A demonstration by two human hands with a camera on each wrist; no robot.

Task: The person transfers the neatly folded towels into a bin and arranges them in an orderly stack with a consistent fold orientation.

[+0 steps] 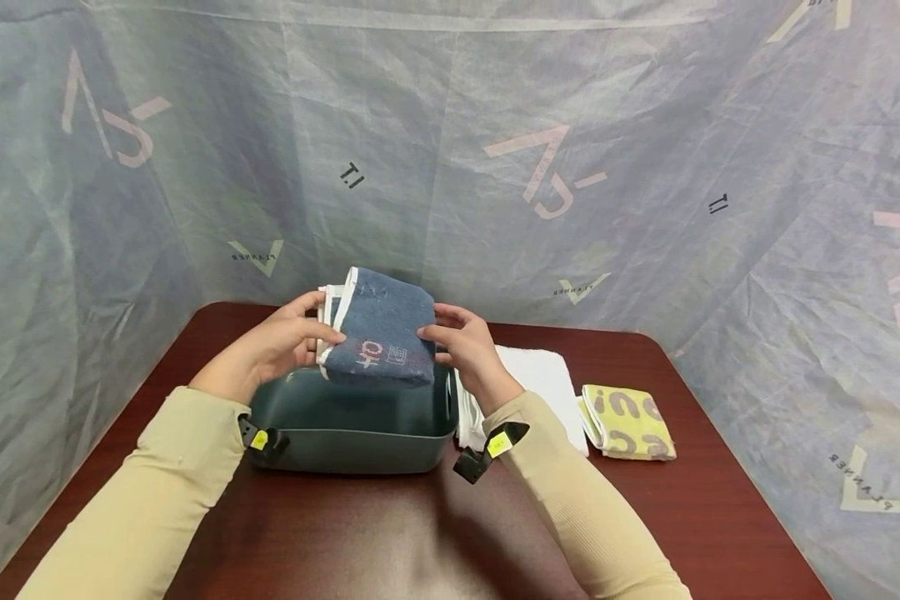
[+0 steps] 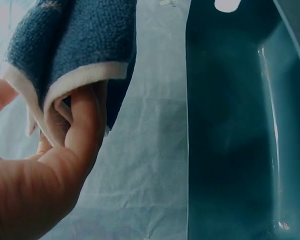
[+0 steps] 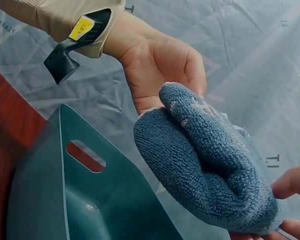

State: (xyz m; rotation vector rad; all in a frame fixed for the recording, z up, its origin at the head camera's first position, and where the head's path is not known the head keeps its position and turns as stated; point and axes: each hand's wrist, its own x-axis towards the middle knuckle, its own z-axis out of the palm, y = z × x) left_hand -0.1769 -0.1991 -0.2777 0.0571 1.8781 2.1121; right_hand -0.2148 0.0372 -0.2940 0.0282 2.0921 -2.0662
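A folded blue towel (image 1: pixel 386 321) with white edging and pink lettering is held up above a dark green bin (image 1: pixel 352 454). My left hand (image 1: pixel 281 342) grips its white-edged left side, thumb in front. In the left wrist view, fingers of the left hand (image 2: pixel 55 165) reach inside the towel's (image 2: pixel 92 37) folds. My right hand (image 1: pixel 468 346) pinches the right side, thumb in front and fingers behind. Seen in the right wrist view, the towel (image 3: pixel 200 160) is folded into thick layers, and the bin (image 3: pixel 115 185) below shows an oval handle slot.
Right of the bin lies a folded white towel (image 1: pixel 543 387), partly behind my right forearm. Beside it is a folded yellow towel (image 1: pixel 633 421) with grey-brown letters. All stand on a dark red-brown table (image 1: pixel 330 533), with a grey printed sheet (image 1: pixel 450 167) hanging behind and at the sides.
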